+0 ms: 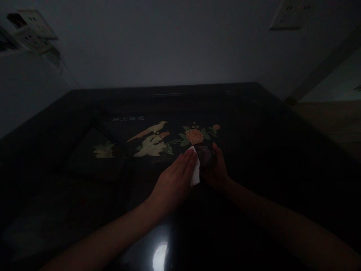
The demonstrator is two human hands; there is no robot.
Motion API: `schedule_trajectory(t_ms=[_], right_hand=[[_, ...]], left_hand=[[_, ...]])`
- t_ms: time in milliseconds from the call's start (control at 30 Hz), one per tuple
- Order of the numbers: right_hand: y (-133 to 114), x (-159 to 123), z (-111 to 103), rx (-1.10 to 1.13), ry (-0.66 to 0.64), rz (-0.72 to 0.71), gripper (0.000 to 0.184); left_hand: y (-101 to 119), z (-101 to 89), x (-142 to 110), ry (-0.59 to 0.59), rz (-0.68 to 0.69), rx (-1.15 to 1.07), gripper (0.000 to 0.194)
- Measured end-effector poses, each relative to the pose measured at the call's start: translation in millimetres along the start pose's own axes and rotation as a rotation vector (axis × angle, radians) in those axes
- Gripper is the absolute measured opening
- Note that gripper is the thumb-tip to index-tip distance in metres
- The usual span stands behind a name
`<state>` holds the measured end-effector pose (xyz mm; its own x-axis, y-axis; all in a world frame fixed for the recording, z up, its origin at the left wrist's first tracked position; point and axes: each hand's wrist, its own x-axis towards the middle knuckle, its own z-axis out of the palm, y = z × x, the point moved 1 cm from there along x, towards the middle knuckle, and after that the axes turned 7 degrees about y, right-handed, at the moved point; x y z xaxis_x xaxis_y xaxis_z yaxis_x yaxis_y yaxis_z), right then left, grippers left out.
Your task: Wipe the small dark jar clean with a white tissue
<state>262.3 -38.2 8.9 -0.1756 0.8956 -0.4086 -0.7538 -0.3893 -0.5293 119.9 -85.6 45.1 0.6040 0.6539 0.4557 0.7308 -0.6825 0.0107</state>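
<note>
The scene is very dim. My left hand [175, 180] lies with fingers stretched flat over a white tissue [195, 174], pressing it against a small dark round object [205, 155], perhaps a glass or cup. My right hand [217, 169] is curled round that object from the right side, holding it just above the black lacquered table [267, 150]. The object's details are too dark to make out.
The table top bears an inlaid picture of a bird [150, 130], pale leaves [105, 149] and an orange flower [194, 135]. A white wall stands behind, with sockets at upper left [31, 28] and upper right [290, 15]. Wooden floor [335, 120] shows at the right.
</note>
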Motion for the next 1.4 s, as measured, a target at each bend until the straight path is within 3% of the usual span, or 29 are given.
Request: schedule_trajectory(t_ms=[267, 433, 633, 1133, 1400], right_hand=[[-2.5, 0.1, -1.2, 0.044, 0.037, 0.041, 0.033], [2.2, -2.8, 3.1, -0.021, -0.004, 0.012, 0.03], [5.9, -5.4, 3.6, -0.05, -0.05, 0.044, 0.026], [-2.6, -2.6, 3.5, 0.0, -0.013, 0.02, 0.036], [2.5, 7.8, -6.5, 0.019, 0.005, -0.05, 0.032]], left_hand=[[8.0, -3.7, -1.8, -0.004, 0.049, -0.021, 0.053], [-1.4, 0.4, 1.4, -0.024, -0.005, -0.053, 0.059], [-10.0, 3.0, 4.7, 0.029, 0.032, -0.144, 0.066], [-7.9, 2.2, 2.1, 0.038, -0.023, -0.019, 0.055], [1.3, -3.3, -1.1, 0.084, 0.032, 0.006, 0.048]])
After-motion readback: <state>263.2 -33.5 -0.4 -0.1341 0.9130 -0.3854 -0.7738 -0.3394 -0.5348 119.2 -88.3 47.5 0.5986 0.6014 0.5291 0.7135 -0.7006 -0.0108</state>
